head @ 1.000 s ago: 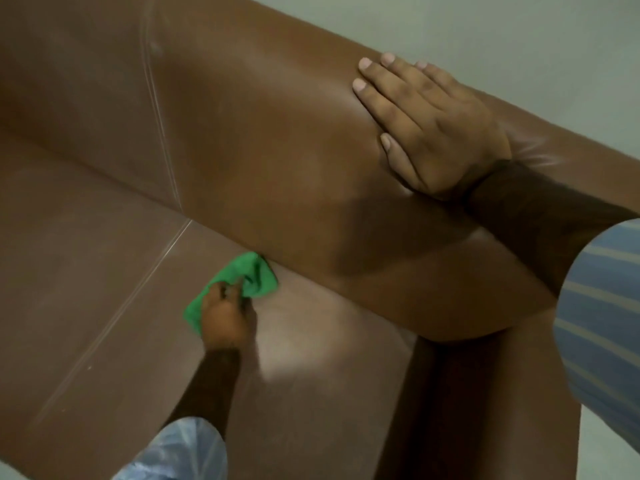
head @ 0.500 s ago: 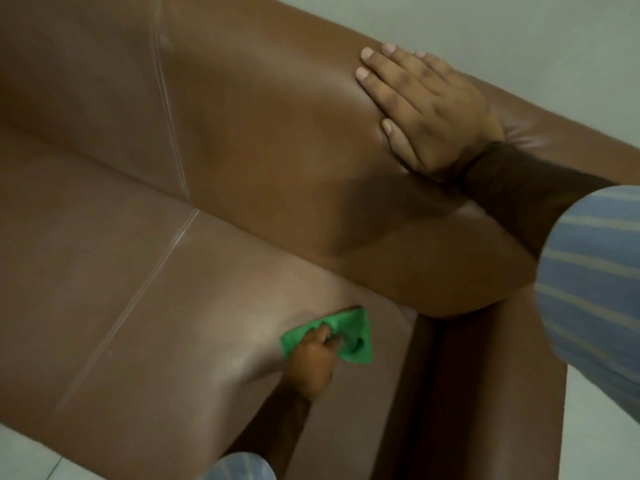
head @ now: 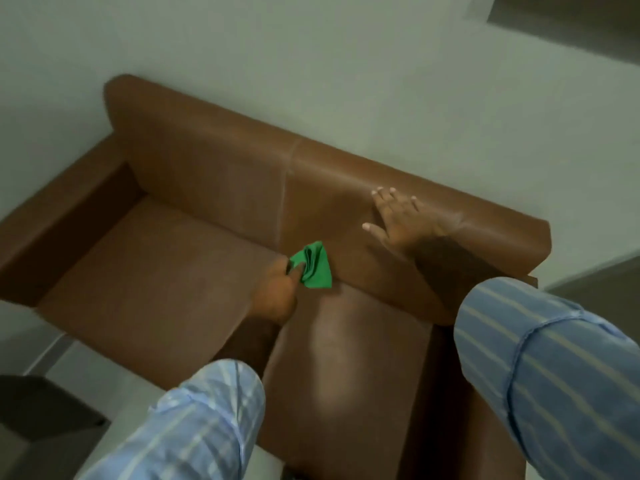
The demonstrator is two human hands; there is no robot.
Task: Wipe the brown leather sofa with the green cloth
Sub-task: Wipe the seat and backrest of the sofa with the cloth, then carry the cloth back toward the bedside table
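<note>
Shifted: green cloth (head: 313, 266), bunched in left hand (head: 275, 294), back to seat-backrest crease of sofa (head: 194, 174); right hand (head: 401, 220) flat, empty; wiping ongoing

Both arms are reaching forward and down, each in a pale blue striped sleeve pushed up so the forearm is showing. The left hand (head: 275, 296) is sitting knuckles-up with its fingers (head: 296, 273) curled and pinching a bunched bright green cloth (head: 313, 266). The right hand (head: 398, 218) is lying flat, palm down, with the fingers spread wide and the thumb sticking out to the side, pressing on the backrest of the brown leather sofa (head: 214, 168). The right forearm is in shadow.
</note>
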